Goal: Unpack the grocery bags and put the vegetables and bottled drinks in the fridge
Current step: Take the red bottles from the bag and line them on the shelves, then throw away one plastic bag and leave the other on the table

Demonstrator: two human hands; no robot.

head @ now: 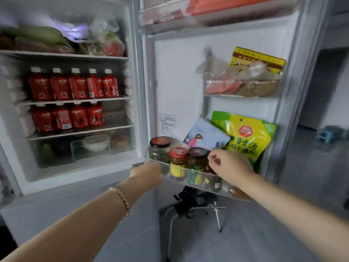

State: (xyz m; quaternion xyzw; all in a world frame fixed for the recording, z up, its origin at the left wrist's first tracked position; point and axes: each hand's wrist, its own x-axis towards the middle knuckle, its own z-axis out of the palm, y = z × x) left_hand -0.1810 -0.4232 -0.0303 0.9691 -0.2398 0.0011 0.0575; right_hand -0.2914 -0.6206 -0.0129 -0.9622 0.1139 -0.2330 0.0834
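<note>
Red bottles (75,86) number nine, jars (178,157) three; left hand (149,172) grips the door bin (224,192), right hand (231,166) hold unclear.

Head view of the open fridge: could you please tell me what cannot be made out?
All in the head view.
- Left hand fingers: hidden behind its own back at the door bin corner; grip unknown.
- Right hand: covers whatever its fingers touch among the jars.
- Top shelf bags: blurred, with glare; contents unclear.
- Crisper drawer: dim behind its clear front.
- Upper door shelf: cut off by the top edge.
</note>
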